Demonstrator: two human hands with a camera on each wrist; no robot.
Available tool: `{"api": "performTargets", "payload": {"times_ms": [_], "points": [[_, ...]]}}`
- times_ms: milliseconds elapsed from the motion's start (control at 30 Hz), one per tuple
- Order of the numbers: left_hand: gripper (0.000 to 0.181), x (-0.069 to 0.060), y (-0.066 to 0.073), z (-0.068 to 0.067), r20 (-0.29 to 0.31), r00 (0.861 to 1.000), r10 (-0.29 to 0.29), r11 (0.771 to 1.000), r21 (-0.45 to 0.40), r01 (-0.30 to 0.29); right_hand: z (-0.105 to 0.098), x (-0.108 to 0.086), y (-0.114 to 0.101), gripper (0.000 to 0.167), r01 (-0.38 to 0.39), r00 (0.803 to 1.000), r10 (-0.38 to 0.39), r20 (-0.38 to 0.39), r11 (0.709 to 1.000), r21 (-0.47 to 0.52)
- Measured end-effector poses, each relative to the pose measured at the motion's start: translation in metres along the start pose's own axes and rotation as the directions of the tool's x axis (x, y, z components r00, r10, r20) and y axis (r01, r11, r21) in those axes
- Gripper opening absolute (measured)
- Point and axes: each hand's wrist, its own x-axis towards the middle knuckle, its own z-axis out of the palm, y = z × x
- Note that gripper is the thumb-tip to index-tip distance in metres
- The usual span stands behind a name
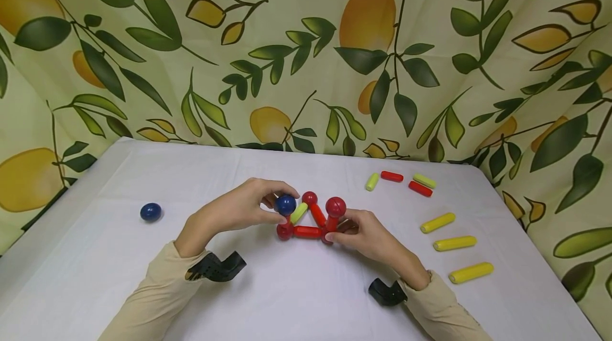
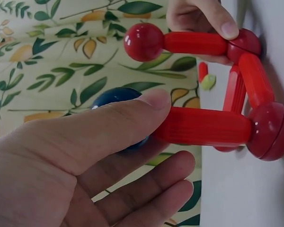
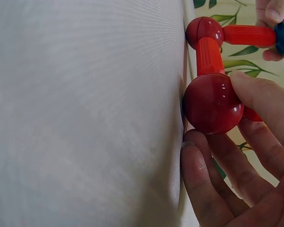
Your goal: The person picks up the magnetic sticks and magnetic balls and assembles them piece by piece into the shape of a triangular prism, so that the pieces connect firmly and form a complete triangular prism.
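On the table stands a triangular frame of toy rods and balls, with red balls at its corners, red rods [image 1: 307,232] on two sides and a yellow-green rod [image 1: 299,213] on the third. A blue ball [image 1: 286,205] tops the upright red rod [image 2: 206,126] at the left corner; my left hand [image 1: 244,204] pinches this ball between thumb and fingers. At the right corner, another upright rod carries a red ball [image 1: 336,206]. My right hand [image 1: 365,236] grips the lower red ball [image 3: 213,104] of that corner, its thumb on the ball's side.
A loose blue ball [image 1: 150,212] lies at the left. Several short red and yellow-green rods [image 1: 392,176] lie at the back right, with three longer yellow rods [image 1: 455,243] nearer. A patterned curtain [image 1: 296,65] hangs behind the white table [image 1: 306,298].
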Motion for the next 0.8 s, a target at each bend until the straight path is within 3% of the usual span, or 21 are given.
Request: {"api": "performTargets", "payload": {"times_ms": [200, 333, 500, 633, 800], "points": [[0.041, 0.005, -0.01, 0.004, 0.034, 0.998, -0.053, 0.998, -0.025, 0.054, 0.0, 0.0, 0.0, 0.036, -0.005, 1.0, 0.005, -0.005, 1.0, 0.001], [0.035, 0.008, -0.018, 0.009, 0.085, 0.99, -0.116, 0.992, -0.043, 0.12, 0.0, 0.0, -0.001, 0.037, -0.01, 1.0, 0.01, -0.003, 1.0, 0.007], [0.025, 0.01, -0.028, 0.016, 0.12, 0.981, -0.154, 0.986, -0.052, 0.161, 0.001, 0.0, -0.001, 0.037, -0.003, 1.0, 0.003, -0.002, 1.0, 0.009], [0.023, 0.008, -0.037, 0.024, 0.102, 0.982, -0.158, 0.985, -0.052, 0.163, 0.002, -0.001, 0.0, 0.037, 0.004, 1.0, -0.004, -0.001, 1.0, -0.002], [0.023, 0.001, -0.048, 0.035, 0.045, 0.992, -0.119, 0.988, -0.094, 0.123, 0.001, 0.0, 0.001, 0.035, 0.005, 1.0, -0.005, -0.002, 1.0, -0.009]]}}
